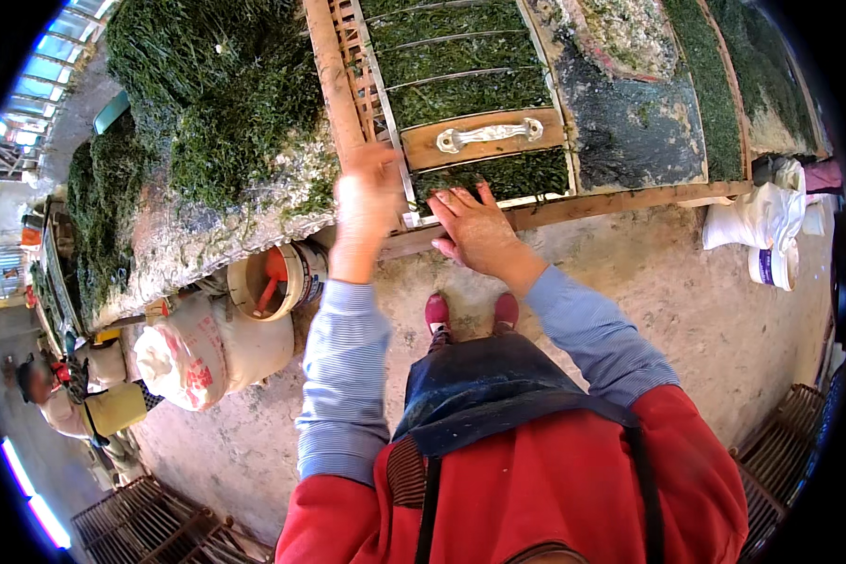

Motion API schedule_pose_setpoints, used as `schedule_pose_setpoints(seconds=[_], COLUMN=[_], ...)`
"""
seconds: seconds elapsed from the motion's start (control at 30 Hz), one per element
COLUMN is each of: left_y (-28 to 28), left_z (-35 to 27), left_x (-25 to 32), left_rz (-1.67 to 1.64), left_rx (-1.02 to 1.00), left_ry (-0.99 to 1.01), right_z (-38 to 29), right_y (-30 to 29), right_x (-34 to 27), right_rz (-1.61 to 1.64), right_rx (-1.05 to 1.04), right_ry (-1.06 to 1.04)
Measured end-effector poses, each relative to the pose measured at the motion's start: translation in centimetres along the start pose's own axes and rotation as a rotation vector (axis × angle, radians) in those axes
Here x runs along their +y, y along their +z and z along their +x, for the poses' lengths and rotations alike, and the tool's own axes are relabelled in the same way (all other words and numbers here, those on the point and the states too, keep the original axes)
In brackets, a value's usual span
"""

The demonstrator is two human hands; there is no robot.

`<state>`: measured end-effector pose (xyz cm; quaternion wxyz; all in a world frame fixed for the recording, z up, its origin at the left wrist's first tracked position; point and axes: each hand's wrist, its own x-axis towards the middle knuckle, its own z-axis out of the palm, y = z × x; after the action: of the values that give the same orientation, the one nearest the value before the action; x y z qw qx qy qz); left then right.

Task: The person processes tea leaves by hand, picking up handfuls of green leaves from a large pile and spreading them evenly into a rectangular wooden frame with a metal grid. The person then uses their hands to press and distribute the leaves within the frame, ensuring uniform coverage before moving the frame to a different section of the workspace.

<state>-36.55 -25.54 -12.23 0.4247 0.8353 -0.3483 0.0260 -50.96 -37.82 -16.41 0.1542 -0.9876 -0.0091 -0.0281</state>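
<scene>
My right hand (478,229) rests its fingertips on dark green strands, which look like seaweed (493,176), in the nearest section of a slatted frame (397,141). Just beyond those fingers, a wooden board with a metal pull handle (490,135) lies across the frame. My left hand (368,187) is motion-blurred at the frame's left front corner, beside a wooden beam (335,77). Whether it holds anything is not clear. Farther up, thin crossbars divide the green layer inside the frame.
A heap of green strands (218,106) covers the bench at left. Below it stand a bucket with a red scoop (271,278) and white sacks (183,352). A dark board (634,134) lies right of the frame. Another person (77,409) is at far left. Metal racks (155,525) stand behind.
</scene>
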Motion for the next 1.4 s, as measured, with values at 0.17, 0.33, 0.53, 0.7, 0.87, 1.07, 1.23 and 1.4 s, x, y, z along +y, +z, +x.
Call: schedule_pose_setpoints(seconds=[0.17, 0.33, 0.53, 0.7, 0.87, 1.07, 1.23, 1.4], left_y=[-3.8, -0.5, -2.0, -2.6, 0.7, 4.6, 3.0, 4.3], left_z=[-2.5, -6.3, -5.5, -1.1, 0.0, -6.0, -5.2, -5.9], left_x=[-13.6, -11.6, -8.4, 1.7, 5.3, 0.6, 3.5, 3.6], left_rz=[0.381, 0.458, 0.191, -0.745, -0.361, 0.773, 0.613, 0.757], left_rx=[-0.127, 0.03, 0.191, 0.004, -0.165, -0.345, -0.373, -0.415], left_ry=[-0.23, -0.07, -0.193, -0.503, -0.221, 0.418, 0.283, 0.625], right_z=[0.2, 0.5, -0.7, -2.9, -2.5, -4.3, -4.5, -8.2], right_y=[-0.1, 0.1, -4.1, -2.9, -4.1, -3.5, -6.0, -4.7], right_x=[-0.4, -0.3, 4.2, 9.0, 9.5, 6.6, 6.7, 9.2], right_rz=[-0.046, -0.06, -0.118, 0.015, 0.078, -0.108, -0.083, -0.264], right_rx=[0.065, -0.034, 0.448, 0.465, 0.286, 0.345, 0.074, 0.289], right_ry=[-0.042, -0.022, 0.123, 0.401, 0.4, 0.104, 0.151, -0.036])
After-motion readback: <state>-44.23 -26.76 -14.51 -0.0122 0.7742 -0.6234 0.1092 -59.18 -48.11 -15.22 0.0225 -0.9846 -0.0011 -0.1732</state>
